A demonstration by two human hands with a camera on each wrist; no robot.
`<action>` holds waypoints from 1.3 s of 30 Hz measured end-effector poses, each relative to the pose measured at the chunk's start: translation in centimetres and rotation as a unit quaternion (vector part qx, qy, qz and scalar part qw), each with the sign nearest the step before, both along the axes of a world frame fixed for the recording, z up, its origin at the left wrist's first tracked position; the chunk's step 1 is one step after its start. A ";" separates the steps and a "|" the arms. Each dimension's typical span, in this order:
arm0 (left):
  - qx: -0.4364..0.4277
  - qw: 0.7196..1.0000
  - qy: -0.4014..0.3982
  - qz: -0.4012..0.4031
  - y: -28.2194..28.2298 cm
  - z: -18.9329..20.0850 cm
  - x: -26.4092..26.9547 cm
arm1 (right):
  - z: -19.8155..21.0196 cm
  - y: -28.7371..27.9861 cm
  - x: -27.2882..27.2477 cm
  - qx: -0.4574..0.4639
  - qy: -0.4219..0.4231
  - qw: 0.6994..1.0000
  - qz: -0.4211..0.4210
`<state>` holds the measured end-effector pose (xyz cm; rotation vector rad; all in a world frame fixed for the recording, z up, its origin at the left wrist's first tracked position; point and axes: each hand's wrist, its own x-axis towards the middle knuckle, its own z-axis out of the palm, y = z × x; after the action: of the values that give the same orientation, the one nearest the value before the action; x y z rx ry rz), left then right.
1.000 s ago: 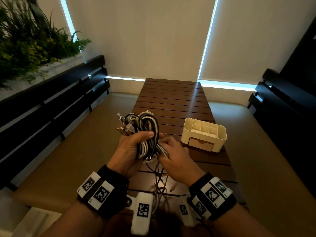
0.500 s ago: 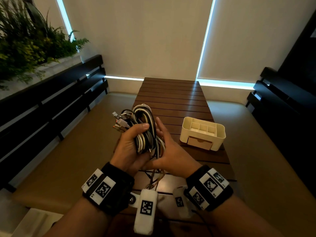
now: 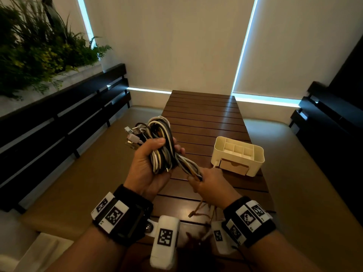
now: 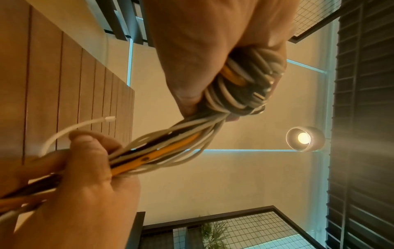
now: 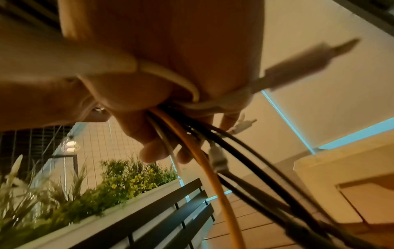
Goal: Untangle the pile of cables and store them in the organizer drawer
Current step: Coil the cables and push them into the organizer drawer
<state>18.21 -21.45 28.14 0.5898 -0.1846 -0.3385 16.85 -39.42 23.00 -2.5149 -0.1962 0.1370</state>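
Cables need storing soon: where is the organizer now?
In the head view, the organizer sits on the wooden table, right of the cable bundle, just beyond the right hand.

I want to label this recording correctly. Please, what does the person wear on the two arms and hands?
The left hand and right hand are bare, and no sleeves show. Each wrist carries a wide black band with white tags printed with black square codes. A white camera block, also code-marked, hangs under each wrist.

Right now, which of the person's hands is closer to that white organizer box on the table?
Right. The right hand grips cable strands just in front of the organizer; the left hand holds the coiled bundle farther off to its left.
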 end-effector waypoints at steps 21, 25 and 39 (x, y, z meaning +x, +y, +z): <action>0.114 0.989 -0.023 0.094 0.3 -1.6 0.9 | 5.8 -3.0 -4.9 0.180 0.177 0.961 -0.116; 0.132 0.986 -0.030 0.101 0.4 -1.6 1.0 | 5.6 -1.9 -5.3 0.273 0.131 0.946 -0.117; 0.068 0.997 0.019 0.017 -2.7 -0.8 -1.4 | 3.2 2.5 -2.5 0.551 0.284 0.781 -0.074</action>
<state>16.77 -24.12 27.34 0.7191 -0.1154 -0.3308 14.32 -36.96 26.16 -1.2199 0.1503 0.5324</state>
